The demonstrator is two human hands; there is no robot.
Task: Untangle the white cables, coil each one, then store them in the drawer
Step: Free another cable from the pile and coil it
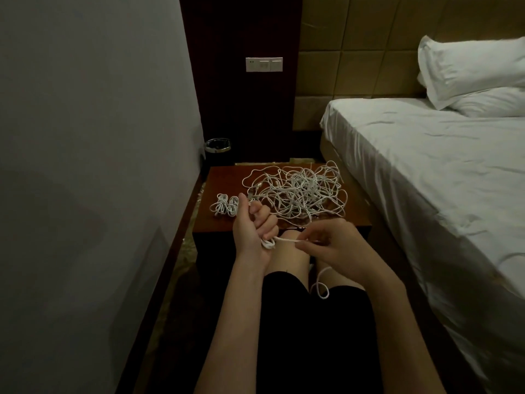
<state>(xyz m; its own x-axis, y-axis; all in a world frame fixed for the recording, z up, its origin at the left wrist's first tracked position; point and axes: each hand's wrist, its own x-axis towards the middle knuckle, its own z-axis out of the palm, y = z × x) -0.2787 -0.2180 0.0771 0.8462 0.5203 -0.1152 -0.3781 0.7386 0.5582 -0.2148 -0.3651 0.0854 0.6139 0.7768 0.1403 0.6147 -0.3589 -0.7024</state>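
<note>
A big tangle of white cables [301, 191] covers the right half of the brown nightstand [224, 177]. Two coiled white cables [225, 205] lie at its left side. My left hand [254, 226] is curled around a small coil of white cable [268, 243], with the coil showing below the fist. My right hand [332, 243] pinches the same cable's loose strand [287, 240], stretched taut between both hands. The tail of that cable [321, 282] hangs down in a loop over my lap. No drawer front can be made out in the dark.
The bed [426, 166] with white sheet and pillows runs along the right. A grey wall is on the left. A small black bin [218, 149] stands behind the nightstand, under a wall switch panel [264, 64]. My knees are right against the nightstand's front.
</note>
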